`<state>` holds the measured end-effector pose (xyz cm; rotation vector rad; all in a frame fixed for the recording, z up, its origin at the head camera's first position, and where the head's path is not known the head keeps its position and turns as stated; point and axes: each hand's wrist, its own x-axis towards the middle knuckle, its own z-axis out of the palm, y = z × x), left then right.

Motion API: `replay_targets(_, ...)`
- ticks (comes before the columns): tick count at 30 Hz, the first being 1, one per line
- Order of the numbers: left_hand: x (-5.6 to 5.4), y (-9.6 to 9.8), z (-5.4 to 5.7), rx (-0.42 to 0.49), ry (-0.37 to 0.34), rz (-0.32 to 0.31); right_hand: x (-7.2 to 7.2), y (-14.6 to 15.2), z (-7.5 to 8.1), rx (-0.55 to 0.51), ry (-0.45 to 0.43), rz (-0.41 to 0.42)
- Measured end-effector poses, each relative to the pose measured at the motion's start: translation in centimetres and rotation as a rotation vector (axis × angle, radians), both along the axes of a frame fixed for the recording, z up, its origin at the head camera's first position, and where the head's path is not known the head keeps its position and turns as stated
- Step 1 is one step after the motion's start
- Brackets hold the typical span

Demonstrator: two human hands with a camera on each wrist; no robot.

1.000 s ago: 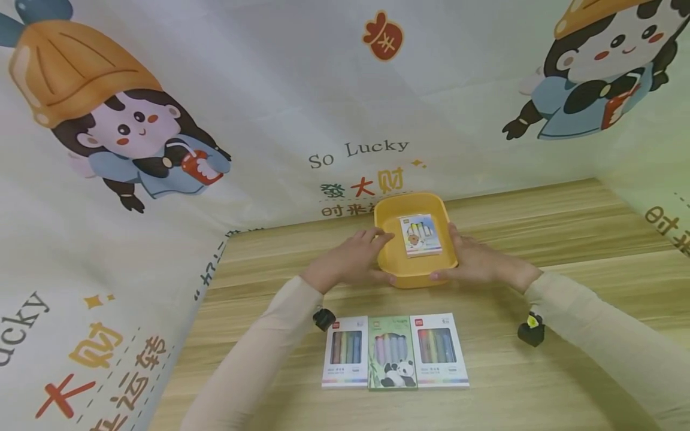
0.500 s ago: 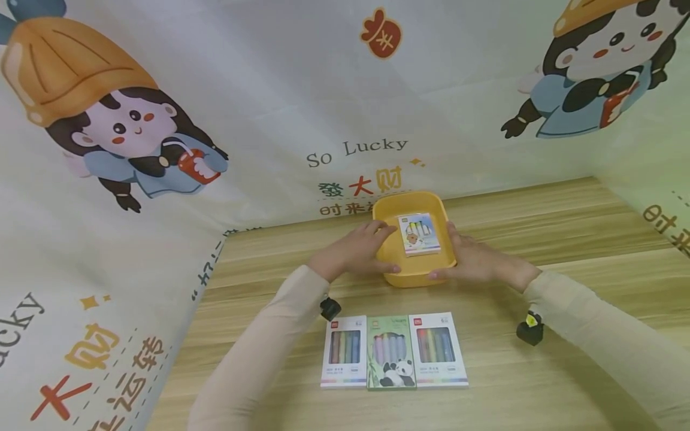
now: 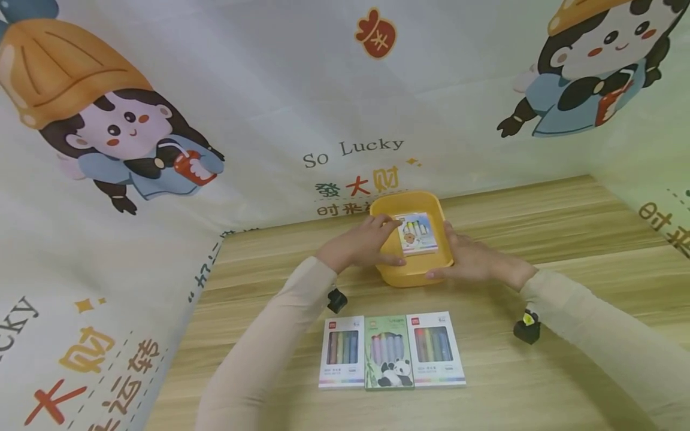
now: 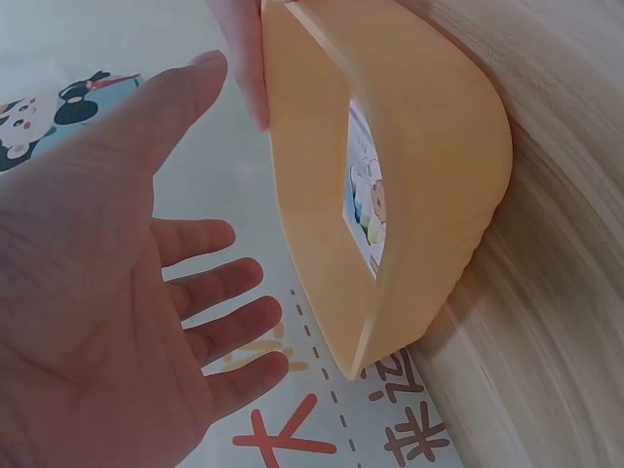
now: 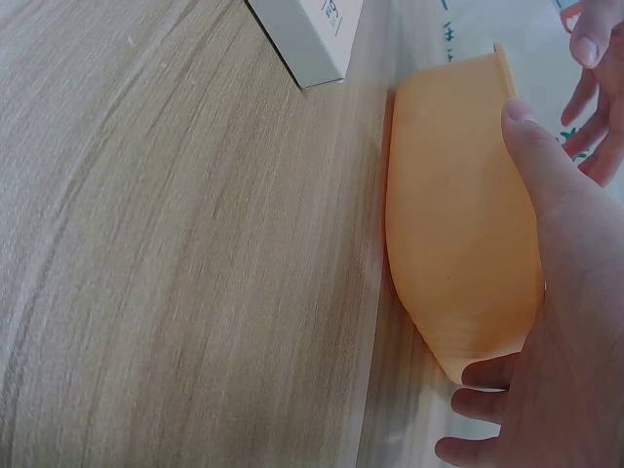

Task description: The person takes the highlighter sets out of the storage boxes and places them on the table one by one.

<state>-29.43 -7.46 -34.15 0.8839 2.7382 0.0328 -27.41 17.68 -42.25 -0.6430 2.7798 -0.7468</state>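
A yellow plastic bin [image 3: 414, 279] stands on the table by the back wall. Inside lies a small box of pens [image 3: 416, 233] with a bear picture. My left hand [image 3: 360, 244] hovers over the bin's left rim, thumb and fingers apart; the left wrist view shows its palm holding nothing. My right hand [image 3: 477, 256] holds the bin's near right corner, thumb along the near wall and fingers down the right side. Nearer me lie a left white pen box [image 3: 342, 375], a green panda pen box [image 3: 375, 374] and a right white pen box [image 3: 439, 372], side by side.
Bare wood-grain table [image 3: 544, 245] extends to the right of the bin. A printed cloth [image 3: 269, 120] with cartoon figures and lettering encloses the back and sides. The bin's far edge is close to that cloth.
My left hand has shifted right and in over the bin's left side, coming away from its outer wall. My right hand stays at the corner, and the boxes have not moved.
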Motion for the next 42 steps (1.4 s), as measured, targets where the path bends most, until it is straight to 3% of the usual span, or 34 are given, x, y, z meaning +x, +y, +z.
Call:
replay_targets(12,-1.0,0.8,0.5,0.017,-0.044,0.006,0.0,0.0,0.2,-0.002,-0.011,-0.004)
replay_targets(27,-2.4,1.7,-0.2,0.012,-0.049,0.021,0.0,0.1,-0.1,0.004,-0.009,-0.009)
replay_targets(42,-3.2,2.4,0.1,0.023,-0.08,0.04,0.0,0.1,0.2,0.015,-0.014,-0.006)
